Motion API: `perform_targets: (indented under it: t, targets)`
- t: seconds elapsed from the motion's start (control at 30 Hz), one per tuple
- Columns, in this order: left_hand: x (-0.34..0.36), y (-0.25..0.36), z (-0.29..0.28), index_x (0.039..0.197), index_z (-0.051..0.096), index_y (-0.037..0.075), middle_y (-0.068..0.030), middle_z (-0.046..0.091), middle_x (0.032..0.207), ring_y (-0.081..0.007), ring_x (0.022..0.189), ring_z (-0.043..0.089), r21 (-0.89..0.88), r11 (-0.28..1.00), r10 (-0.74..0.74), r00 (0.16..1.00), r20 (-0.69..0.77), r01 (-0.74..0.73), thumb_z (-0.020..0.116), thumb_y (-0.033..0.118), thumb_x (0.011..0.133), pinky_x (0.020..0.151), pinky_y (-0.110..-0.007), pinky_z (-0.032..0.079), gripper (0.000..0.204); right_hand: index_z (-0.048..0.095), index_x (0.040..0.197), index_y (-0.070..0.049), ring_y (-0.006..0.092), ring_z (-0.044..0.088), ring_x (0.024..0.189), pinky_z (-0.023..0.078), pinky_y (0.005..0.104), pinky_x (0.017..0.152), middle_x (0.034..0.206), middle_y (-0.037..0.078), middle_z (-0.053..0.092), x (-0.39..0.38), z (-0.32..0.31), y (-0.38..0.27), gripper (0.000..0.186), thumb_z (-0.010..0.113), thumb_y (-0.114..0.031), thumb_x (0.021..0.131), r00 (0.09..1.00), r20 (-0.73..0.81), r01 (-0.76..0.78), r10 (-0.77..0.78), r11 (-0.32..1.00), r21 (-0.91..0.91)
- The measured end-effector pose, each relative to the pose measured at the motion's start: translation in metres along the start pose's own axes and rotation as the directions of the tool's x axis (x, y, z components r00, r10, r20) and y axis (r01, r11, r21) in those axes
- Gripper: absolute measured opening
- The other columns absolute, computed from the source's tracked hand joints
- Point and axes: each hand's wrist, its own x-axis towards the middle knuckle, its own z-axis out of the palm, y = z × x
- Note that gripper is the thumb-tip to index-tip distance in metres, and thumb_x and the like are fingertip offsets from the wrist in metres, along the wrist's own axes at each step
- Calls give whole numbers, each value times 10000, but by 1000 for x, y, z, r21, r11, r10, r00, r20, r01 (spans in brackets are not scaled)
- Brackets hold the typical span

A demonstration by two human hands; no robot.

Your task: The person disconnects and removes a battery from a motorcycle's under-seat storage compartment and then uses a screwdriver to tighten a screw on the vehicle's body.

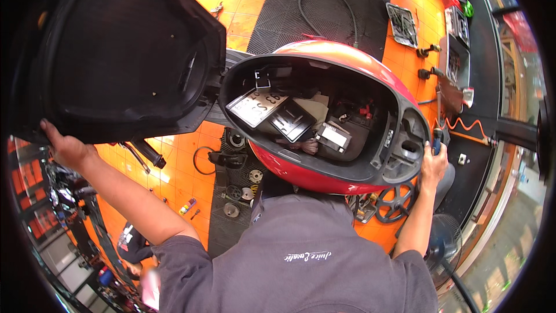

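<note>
The black scooter seat (130,52) is tipped up on its hinge at the left, its hollow underside showing. My left hand (69,148) grips its lower edge. Below the hinge side lies the uncovered storage bin (379,133), set in red bodywork (289,171). Inside are a white licence plate (256,108), a black plate (292,120), a battery-like block with a white label (334,137) and some papers. At the bin's tail end, my right hand (434,165) is closed round a dark blue tool handle (438,139); its working end is hard to make out.
Round metal parts (231,210) lie on the dark mat below the scooter. A tool tray (402,25), drills (428,51) and a coiled orange hose (466,124) are at the right. A fan (445,237) stands lower right. Another person (132,243) is low at the left.
</note>
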Motion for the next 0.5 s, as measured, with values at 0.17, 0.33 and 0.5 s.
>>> perform_targets:
  t: [0.17, 0.33, 0.5]
  targets:
    - [3, -8, -4, 1317, 570, -63, -167, 560, 1383, -295, 1219, 570, -14, 998, 54, 999, 7, -54, 647, 280, 940, 1077, -381, 445, 515, 701, 965, -39, 292, 693, 830, 529, 385, 742, 927, 151, 709, -23, 18, -137, 392, 767, -398, 820, 735, 501, 270, -456, 875, 401]
    - [11, -25, -11, 1298, 596, -51, -166, 587, 1353, -290, 1208, 588, 148, 982, 124, 991, -42, -116, 588, 290, 956, 1047, -401, 475, 483, 693, 1069, -28, 281, 676, 942, 514, 373, 838, 1000, 166, 698, -18, 200, -220, 515, 801, -380, 710, 428, 496, 558, -755, 653, 512]
    - [33, -45, -24, 1272, 630, -29, -147, 622, 1322, -233, 1175, 618, 62, 996, 69, 991, -111, -62, 609, 333, 950, 1020, -321, 479, 485, 659, 1162, 25, 224, 629, 899, 484, 337, 849, 966, 121, 680, -21, 298, -298, 698, 818, -376, 614, 262, 760, 72, -594, 798, 599]
